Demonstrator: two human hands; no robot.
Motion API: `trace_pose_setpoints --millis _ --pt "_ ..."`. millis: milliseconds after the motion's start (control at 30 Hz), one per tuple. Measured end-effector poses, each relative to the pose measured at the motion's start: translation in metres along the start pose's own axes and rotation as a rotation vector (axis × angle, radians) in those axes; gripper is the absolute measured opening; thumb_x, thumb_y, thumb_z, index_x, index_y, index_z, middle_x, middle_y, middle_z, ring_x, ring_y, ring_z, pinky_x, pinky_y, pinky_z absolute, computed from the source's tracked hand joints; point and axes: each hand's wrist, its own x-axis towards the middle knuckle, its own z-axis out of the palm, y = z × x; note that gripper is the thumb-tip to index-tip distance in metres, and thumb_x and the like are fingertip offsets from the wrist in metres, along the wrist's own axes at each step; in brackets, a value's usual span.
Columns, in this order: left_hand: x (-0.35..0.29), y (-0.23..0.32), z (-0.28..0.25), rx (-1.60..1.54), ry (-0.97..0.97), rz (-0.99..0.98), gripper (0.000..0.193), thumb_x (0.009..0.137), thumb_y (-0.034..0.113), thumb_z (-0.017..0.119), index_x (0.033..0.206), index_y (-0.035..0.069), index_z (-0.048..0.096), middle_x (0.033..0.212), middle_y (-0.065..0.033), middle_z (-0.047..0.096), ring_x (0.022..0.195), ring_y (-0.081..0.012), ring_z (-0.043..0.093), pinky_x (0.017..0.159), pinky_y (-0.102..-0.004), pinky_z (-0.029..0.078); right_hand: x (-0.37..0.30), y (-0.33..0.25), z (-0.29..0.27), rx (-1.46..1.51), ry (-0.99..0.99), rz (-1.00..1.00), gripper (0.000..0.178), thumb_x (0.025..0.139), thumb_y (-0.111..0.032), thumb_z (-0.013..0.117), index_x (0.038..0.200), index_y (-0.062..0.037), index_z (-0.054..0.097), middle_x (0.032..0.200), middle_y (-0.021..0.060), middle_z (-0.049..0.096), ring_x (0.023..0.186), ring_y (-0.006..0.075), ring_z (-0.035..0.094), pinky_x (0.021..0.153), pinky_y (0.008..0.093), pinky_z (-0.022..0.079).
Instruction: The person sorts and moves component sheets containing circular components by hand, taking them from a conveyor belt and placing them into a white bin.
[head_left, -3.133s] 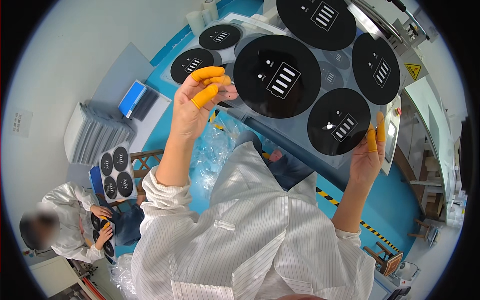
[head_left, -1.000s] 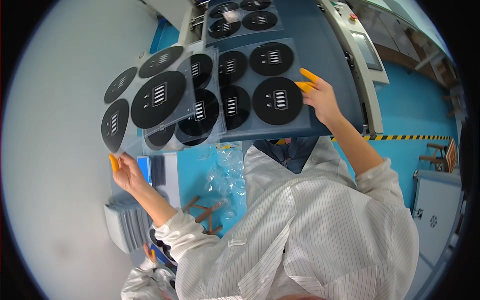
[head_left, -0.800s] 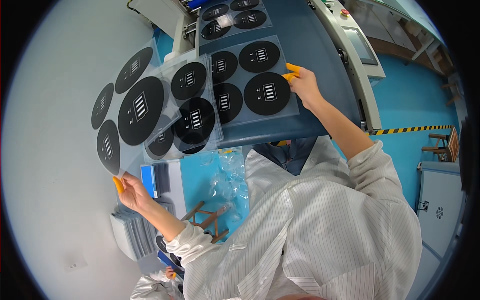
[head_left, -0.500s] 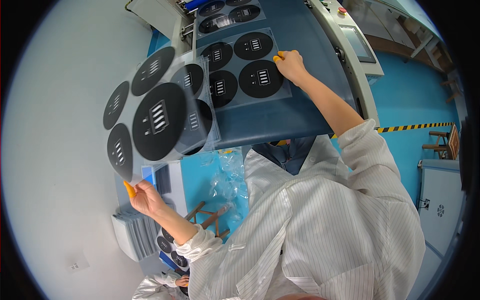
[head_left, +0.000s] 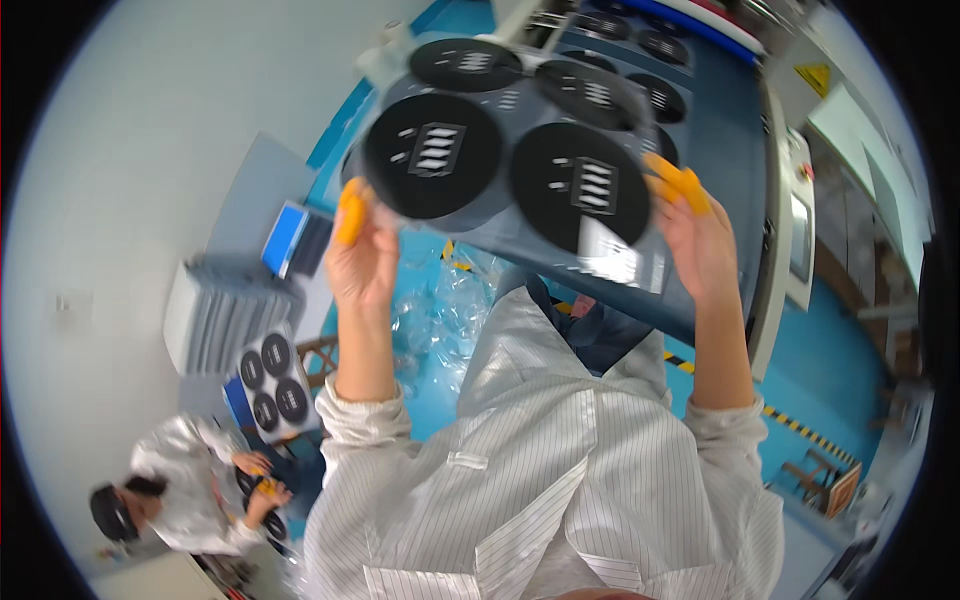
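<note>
Head view shows the left hand (head_left: pixel 362 250) and right hand (head_left: pixel 700 235) pinching opposite edges of a clear sheet of black discs (head_left: pixel 520 170) held up, seemingly mid-carry above the blue worktable (head_left: pixel 720 130); laying it flat needs level hands.

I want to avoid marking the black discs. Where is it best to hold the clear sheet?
Probably by its bare side margins, from both sides: the left hand and right hand pinch the clear sheet at opposite edges, beside the black discs, keeping it spread.
</note>
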Motion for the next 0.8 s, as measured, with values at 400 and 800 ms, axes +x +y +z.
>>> trace_pose_setpoints --millis 400,800 --pt "0.007 0.002 -0.007 0.945 -0.069 0.098 0.019 0.086 0.008 0.047 0.102 -0.001 0.052 0.086 -0.0079 0.059 0.068 -0.0109 0.052 0.065 -0.0236 0.045 -0.031 -0.012 -0.091 0.258 0.013 -0.165 0.041 0.085 -0.004 0.039 0.124 0.0071 0.034 0.125 0.0181 0.042 0.110 0.0239 0.048 0.094 0.0313 0.042" --pt "0.074 0.076 -0.084 2.051 0.484 0.343 0.025 0.075 0.016 0.056 0.093 -0.002 0.060 0.084 -0.0177 0.062 0.074 -0.0285 0.060 0.067 -0.0352 0.047 -0.076 -0.006 -0.183 0.191 0.263 -0.131 0.029 0.089 -0.006 0.037 0.112 0.0051 0.048 0.111 0.0161 0.053 0.099 0.0219 0.055 0.078 0.0272 0.051"
